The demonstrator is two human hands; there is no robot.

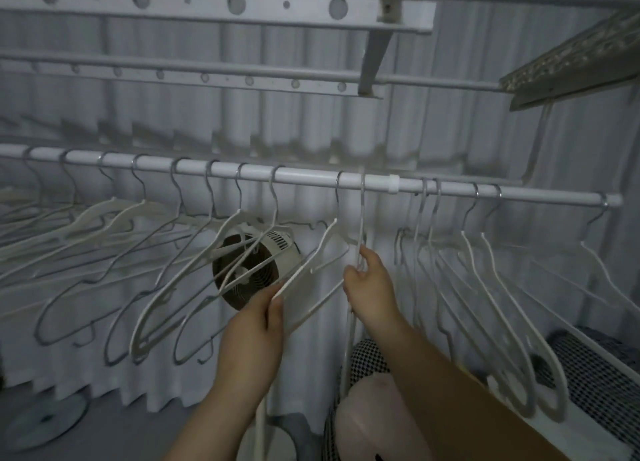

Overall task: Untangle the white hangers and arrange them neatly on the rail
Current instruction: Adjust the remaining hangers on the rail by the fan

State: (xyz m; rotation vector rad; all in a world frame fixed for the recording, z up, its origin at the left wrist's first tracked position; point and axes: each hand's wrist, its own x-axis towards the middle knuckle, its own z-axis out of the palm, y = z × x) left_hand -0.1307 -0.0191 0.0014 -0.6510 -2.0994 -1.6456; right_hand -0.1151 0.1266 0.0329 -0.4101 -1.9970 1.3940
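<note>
A white rail (304,176) runs across the view with several white hangers hooked on it. Those on the left (149,252) hang evenly spaced and swung to the left. Those on the right (485,287) crowd together and cross each other. My left hand (256,336) pinches the lower arm of a white hanger (311,266) whose hook sits on the rail at the middle. My right hand (370,280) grips a thin hanger (360,225) that hangs almost edge-on just right of it, fingers closed around its wires.
A small round fan (256,266) stands behind the hangers at the middle. White curtain folds fill the background. Upper rails and a perforated bar (207,7) run overhead. A mesh basket (595,384) sits at the lower right, and a checked cloth (367,360) lies below my right arm.
</note>
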